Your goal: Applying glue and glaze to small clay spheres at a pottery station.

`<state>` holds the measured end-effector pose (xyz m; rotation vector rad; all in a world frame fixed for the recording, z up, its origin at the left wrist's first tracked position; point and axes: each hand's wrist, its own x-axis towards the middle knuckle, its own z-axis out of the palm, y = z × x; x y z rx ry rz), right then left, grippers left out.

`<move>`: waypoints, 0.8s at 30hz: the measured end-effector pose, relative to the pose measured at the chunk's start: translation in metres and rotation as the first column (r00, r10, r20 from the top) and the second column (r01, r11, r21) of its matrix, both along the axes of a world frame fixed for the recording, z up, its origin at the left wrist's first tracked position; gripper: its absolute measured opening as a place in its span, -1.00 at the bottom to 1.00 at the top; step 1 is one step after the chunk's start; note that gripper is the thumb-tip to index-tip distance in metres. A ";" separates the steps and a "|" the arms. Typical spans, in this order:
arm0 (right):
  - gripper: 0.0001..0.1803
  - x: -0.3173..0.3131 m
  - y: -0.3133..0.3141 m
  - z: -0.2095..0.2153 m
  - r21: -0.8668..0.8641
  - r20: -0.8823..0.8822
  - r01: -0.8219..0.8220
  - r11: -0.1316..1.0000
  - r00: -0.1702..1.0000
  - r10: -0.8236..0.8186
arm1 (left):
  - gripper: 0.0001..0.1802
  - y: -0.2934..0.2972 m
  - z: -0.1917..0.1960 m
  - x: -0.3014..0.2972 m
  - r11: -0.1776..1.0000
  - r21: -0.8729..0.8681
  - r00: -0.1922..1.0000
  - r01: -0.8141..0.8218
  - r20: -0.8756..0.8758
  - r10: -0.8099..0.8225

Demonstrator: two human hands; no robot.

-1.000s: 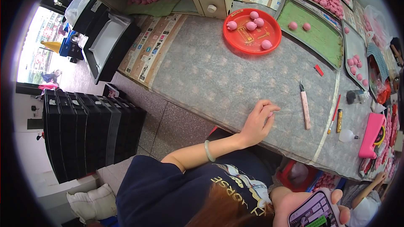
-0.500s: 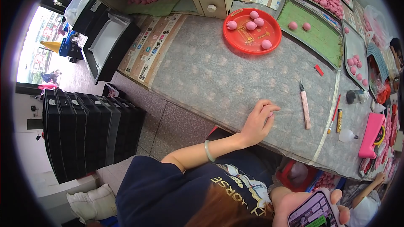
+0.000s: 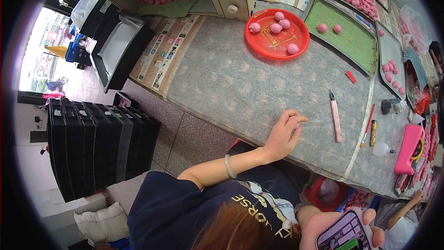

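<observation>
Phone [image 3: 342,235], slim, rectangular, lit, gripped in right hand [image 3: 311,224], face up, likely for viewing. Left hand [image 3: 283,135] loosely curled at grey mottled worktop [image 3: 231,78], probably resting; can't tell whether empty.

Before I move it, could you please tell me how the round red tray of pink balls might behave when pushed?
The round red tray looks like glossy plastic, so it is probably light and fairly stiff. The pink balls look loose and nearly round, so they may roll under a quick push. The raised rim should probably keep them in.
</observation>
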<state>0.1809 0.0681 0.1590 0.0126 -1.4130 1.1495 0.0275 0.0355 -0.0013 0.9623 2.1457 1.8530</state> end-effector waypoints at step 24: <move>-0.76 -0.047 0.015 0.014 0.756 -0.251 0.341 -0.558 -0.636 -0.730 | -0.74 -0.001 0.001 0.000 1.000 -0.007 1.000 0.008 -0.003 -0.008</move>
